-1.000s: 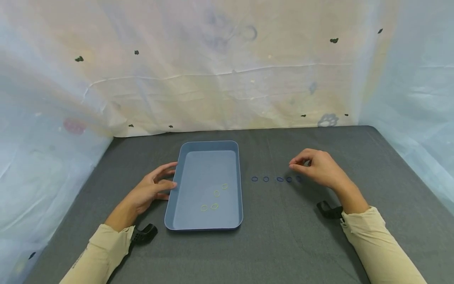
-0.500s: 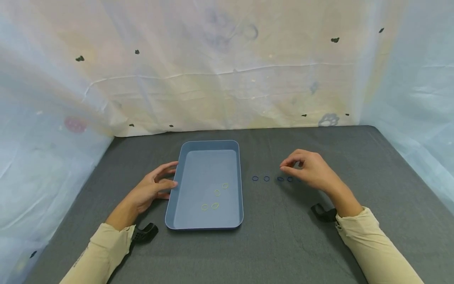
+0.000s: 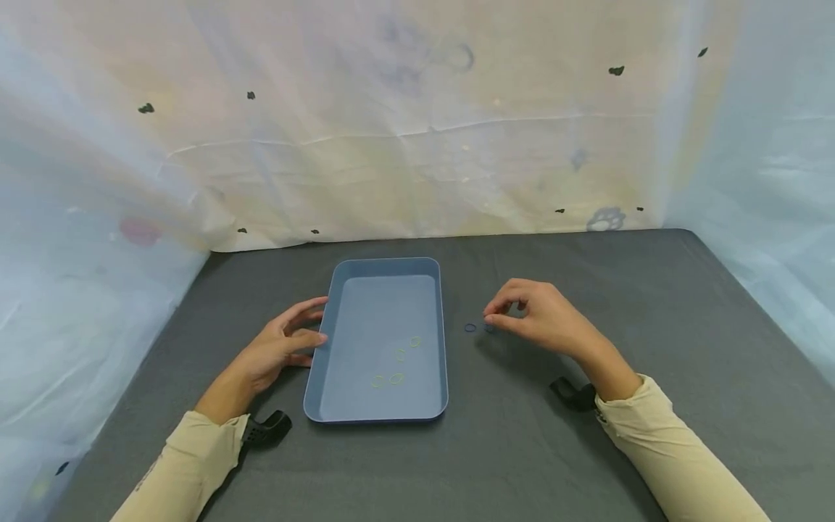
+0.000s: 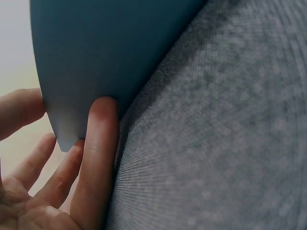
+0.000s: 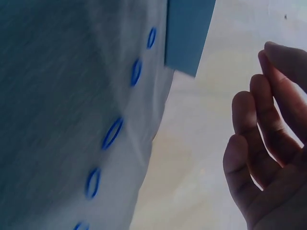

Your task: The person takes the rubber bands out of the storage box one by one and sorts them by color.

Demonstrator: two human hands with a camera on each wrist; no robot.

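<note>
My left hand (image 3: 266,351) rests against the left wall of the blue tray (image 3: 316,377), thumb and fingertips touching it from outside; in the left wrist view the thumb (image 4: 98,158) lies on the tray's outer wall (image 4: 96,57). Several thin yellow rings, one of them near the right wall (image 3: 415,341), lie in the tray. My right hand (image 3: 544,319) hovers over the row of blue rings (image 3: 470,328), right of the tray. Its thumb and index fingertips meet in the right wrist view (image 5: 276,129); whether something thin is between them cannot be seen. Blue rings (image 5: 112,133) lie on the cloth there.
A dark grey cloth (image 3: 522,449) covers the table. Behind it hangs a pale patterned sheet (image 3: 417,181), with bluish sheeting at both sides. A black strap (image 3: 267,429) is at the left wrist and another (image 3: 574,394) at the right.
My right hand has moved left along the row of blue rings towards the tray, its thumb and index finger still together. The left hand and the tray have stayed in place.
</note>
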